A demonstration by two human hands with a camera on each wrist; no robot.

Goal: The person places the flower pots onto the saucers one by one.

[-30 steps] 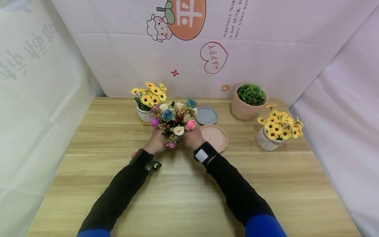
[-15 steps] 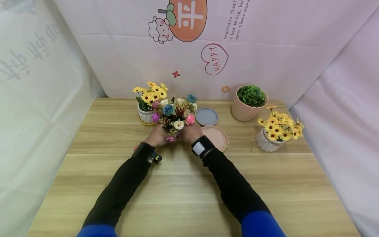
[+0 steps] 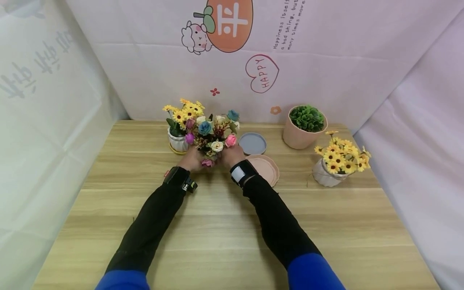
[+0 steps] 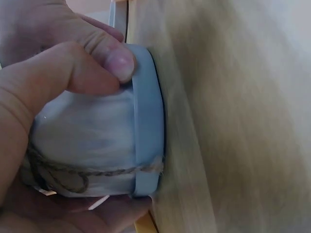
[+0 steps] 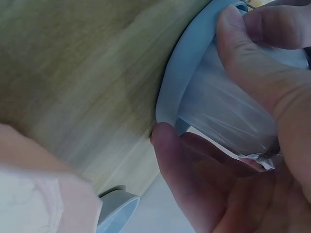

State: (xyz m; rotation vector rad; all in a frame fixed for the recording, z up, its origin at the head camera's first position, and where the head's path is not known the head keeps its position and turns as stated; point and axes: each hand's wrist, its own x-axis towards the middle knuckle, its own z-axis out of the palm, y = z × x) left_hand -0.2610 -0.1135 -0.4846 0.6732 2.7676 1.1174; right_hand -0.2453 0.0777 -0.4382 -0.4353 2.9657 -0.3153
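Observation:
Both hands hold a potted bunch of artificial roses (image 3: 205, 128) in blue, cream, pink and purple, at the back middle of the table. The white pot (image 4: 87, 131) has a twine bow tied round it. It sits in a light blue saucer (image 4: 148, 116). My left hand (image 3: 192, 159) grips one side, its thumb at the saucer's rim. From the other side my right hand (image 3: 233, 157) holds pot and saucer, with the thumb on the rim and a fingertip (image 5: 165, 131) at the saucer's lower edge. In the head view the blooms hide the pot.
Close behind on the left stands a pot of yellow daisies (image 3: 178, 141) on a yellow saucer. A grey-blue saucer (image 3: 252, 143) and a pink saucer (image 3: 270, 169) lie to the right. Farther right are a pink pot (image 3: 297, 137) with green leaves and another daisy pot (image 3: 326, 175).
Both hands have moved the potted roses a little farther back, toward the back wall, keeping their hold on it. The other pots and saucers stay in place.

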